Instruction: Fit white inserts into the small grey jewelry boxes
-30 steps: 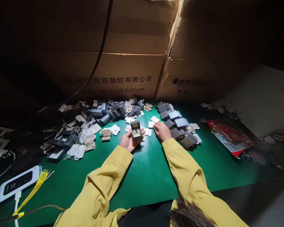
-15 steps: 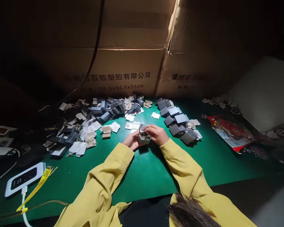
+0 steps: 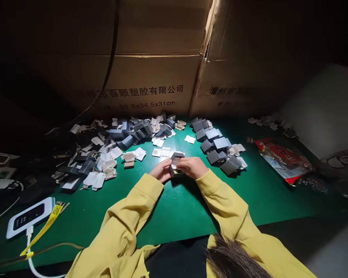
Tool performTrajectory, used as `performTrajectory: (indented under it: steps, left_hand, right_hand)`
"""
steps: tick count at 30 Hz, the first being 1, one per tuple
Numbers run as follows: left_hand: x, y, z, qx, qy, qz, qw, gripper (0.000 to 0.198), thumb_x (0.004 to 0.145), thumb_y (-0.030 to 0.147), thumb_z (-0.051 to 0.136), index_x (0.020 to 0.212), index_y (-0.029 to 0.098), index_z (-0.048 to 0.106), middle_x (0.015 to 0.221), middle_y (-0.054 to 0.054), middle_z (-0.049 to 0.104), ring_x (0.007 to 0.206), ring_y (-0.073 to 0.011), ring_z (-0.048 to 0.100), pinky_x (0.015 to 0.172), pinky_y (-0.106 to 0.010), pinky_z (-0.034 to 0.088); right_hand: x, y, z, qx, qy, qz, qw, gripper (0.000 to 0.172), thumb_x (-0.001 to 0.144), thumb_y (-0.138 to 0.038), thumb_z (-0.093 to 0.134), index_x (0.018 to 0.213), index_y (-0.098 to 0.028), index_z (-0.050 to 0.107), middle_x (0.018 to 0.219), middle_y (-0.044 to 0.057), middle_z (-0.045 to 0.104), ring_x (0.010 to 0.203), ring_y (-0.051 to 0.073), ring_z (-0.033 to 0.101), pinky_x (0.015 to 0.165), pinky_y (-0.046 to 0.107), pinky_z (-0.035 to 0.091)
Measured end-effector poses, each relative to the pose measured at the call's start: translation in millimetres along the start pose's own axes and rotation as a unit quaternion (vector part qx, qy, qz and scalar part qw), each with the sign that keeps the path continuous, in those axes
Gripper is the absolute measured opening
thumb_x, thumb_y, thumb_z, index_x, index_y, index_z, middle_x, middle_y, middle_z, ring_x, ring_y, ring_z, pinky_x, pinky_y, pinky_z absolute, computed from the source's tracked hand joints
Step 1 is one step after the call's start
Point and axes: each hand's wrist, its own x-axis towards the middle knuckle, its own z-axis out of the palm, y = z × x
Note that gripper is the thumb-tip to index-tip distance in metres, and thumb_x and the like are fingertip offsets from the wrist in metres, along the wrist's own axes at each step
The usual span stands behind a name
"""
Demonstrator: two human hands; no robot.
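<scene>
The left hand (image 3: 161, 170) is gripping an open grey box (image 3: 173, 171) over the bench (image 3: 174, 212); the right hand (image 3: 195, 167) is bunching its fingers at the opening, their hold hidden from me. The pale lining (image 3: 175, 161) is apparently being worked; the next move is probably requiring steady support.

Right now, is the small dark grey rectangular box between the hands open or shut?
Open: the box has its lid raised, showing a pale interior. The left hand supports it; the right hand covers part of the opening.
</scene>
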Motion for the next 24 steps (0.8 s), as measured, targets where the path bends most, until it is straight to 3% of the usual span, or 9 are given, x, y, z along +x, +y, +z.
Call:
performTrajectory:
  steps: [7, 18, 24]
  left_hand:
    - [-1, 0, 0.9, 0.030, 0.017, -0.011, 0.999, 0.027, 0.082, 0.021, 0.060, 0.107, 0.012, 0.060, 0.084, -0.008, 0.066, 0.073, -0.0177, 0.064, 0.068, -0.030, 0.051]
    - [0, 0, 4.5, -0.003, 0.043, 0.002, 0.999, 0.018, 0.087, 0.018, 0.053, 0.102, 0.011, 0.060, 0.078, -0.006, 0.065, 0.065, -0.0149, 0.062, 0.063, -0.030, 0.053]
    - [2, -2, 3.4, -0.011, 0.031, 0.018, 0.999, 0.020, 0.089, 0.018, 0.051, 0.103, 0.007, 0.060, 0.088, -0.012, 0.068, 0.069, -0.0156, 0.065, 0.066, -0.030, 0.055]
  right_hand:
    - [3, -12, -12, -0.069, -0.089, 0.020, 0.993, 0.022, 0.090, -0.022, 0.051, 0.080, -0.022, 0.071, 0.081, 0.000, 0.067, 0.066, 0.011, 0.053, 0.051, 0.027, 0.023]
    - [5, -20, -13, -0.106, -0.133, 0.033, 0.985, 0.027, 0.087, -0.011, 0.047, 0.093, -0.022, 0.070, 0.095, 0.003, 0.067, 0.094, 0.017, 0.053, 0.056, 0.024, 0.037]
    - [5, -22, -11, -0.096, -0.166, 0.046, 0.980, 0.030, 0.085, -0.011, 0.047, 0.102, -0.022, 0.069, 0.106, 0.004, 0.068, 0.101, 0.019, 0.053, 0.062, 0.025, 0.043]
